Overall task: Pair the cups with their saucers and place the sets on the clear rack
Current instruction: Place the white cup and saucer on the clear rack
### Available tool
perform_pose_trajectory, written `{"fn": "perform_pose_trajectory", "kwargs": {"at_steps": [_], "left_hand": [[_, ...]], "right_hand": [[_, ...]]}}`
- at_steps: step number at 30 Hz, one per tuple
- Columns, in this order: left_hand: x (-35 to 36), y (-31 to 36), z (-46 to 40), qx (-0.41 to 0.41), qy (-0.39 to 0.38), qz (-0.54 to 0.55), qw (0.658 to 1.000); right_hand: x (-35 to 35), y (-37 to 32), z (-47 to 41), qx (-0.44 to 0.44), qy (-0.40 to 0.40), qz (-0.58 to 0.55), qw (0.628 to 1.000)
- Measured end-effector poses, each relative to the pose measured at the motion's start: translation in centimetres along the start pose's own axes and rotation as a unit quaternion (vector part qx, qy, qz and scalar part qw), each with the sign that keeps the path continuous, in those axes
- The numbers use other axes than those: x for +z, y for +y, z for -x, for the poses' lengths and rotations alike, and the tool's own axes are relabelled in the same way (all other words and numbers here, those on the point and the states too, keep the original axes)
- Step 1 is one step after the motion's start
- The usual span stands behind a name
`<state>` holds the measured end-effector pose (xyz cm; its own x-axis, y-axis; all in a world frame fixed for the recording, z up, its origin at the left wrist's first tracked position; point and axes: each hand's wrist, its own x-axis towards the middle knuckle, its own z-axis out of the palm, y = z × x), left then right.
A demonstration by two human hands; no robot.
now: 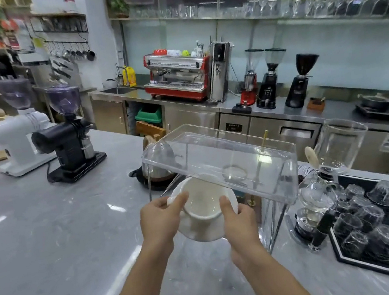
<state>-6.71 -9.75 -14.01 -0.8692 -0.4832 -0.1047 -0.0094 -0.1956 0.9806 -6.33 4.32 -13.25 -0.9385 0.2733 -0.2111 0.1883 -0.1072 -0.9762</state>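
Note:
A white cup [202,200] sits on a white saucer [201,233], both held in the air just below the near edge of the clear rack [216,151]. My left hand [160,219] grips the cup's handle and the saucer's left rim. My right hand [237,219] holds the saucer's right rim, thumb against the cup's wall. The clear rack is a transparent tray on thin metal legs, with nothing on its top.
Grey marble counter [51,244] below. A white grinder [15,138] and a black grinder [71,138] stand at left. Behind the rack sits a kettle [158,163]. At right are a glass siphon brewer [319,179] and a black tray [357,264] of several upturned glasses.

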Motion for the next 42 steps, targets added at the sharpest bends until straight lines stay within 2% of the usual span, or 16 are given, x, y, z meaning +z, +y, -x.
{"fn": "perform_pose_trajectory", "kwargs": {"at_steps": [8,18,24,36,42], "left_hand": [[3.2,-0.4,-4.8,0.008,-0.017,-0.063,0.998],[5.4,-1.1,-8.0,-0.002,-0.067,-0.079,0.995],[6.1,-1.8,-9.0,-0.010,-0.090,-0.065,0.994],[6.2,-2.2,-10.0,-0.020,-0.112,-0.099,0.989],[5.9,-1.9,-9.5,-0.036,-0.126,-0.077,0.988]], "right_hand": [[1.0,-1.5,-2.7,-0.039,0.071,-0.016,0.997],[1.3,-1.4,-5.7,0.058,0.097,-0.019,0.993],[1.3,-0.7,-6.6,0.074,0.106,-0.040,0.991],[1.5,0.1,-7.4,0.038,0.173,0.000,0.984],[1.4,0.0,-7.4,0.033,0.168,-0.006,0.985]]}}
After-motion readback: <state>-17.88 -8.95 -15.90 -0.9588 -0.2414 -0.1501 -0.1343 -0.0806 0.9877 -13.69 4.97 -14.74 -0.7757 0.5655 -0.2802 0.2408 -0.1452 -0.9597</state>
